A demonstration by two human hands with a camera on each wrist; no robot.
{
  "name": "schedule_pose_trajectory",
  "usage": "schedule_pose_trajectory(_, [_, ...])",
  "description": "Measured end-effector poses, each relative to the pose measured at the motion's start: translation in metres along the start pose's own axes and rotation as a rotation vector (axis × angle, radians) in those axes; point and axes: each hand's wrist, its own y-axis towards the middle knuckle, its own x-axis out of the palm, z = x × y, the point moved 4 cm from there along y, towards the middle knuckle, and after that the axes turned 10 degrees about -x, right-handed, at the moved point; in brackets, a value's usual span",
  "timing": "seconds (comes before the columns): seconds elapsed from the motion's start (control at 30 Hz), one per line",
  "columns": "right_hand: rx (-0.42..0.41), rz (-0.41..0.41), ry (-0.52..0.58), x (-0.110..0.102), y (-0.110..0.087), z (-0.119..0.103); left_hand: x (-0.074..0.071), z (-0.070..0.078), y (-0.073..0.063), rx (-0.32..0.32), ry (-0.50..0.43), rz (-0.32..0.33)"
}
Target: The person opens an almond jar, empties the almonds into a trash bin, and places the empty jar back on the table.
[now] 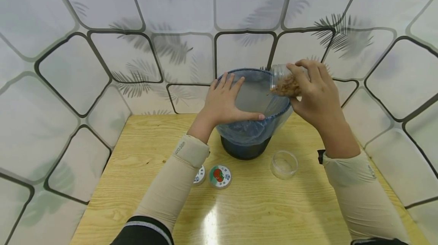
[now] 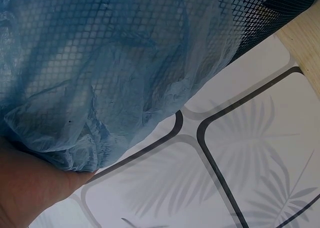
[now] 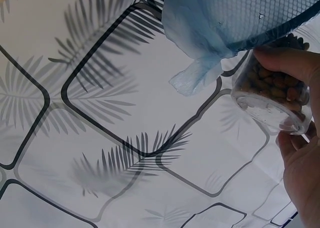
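A mesh wastebasket [image 1: 245, 150] stands on the table, lined with a translucent blue plastic bag [image 1: 244, 133] that folds over its rim. My left hand [image 1: 222, 102] lies across the near left of the rim, fingers spread and straight, thumb stretched along the front edge. In the left wrist view, the bag [image 2: 105, 97] hangs over the mesh beside that hand [image 2: 37, 188]. My right hand [image 1: 318, 98] grips a clear jar [image 1: 278, 73], tipped sideways with its mouth over the basket's right side. Small brown nut-like pieces [image 3: 275, 82] fill much of it, some near the mouth.
A clear round lid [image 1: 284, 164] lies on the wooden table [image 1: 260, 211] right of the basket. Left of it, a round container with a tomato picture [image 1: 220, 176] sits beside another [image 1: 199, 176], partly hidden by my left sleeve. A patterned curtain [image 1: 184, 59] surrounds the table.
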Motion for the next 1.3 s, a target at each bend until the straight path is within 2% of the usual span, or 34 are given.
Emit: schedule_pose_trajectory(1.3, [-0.018,0.02,0.031,0.0039,0.0003,-0.0039,-0.0001,-0.0004,0.0005,0.009,-0.003,0.007])
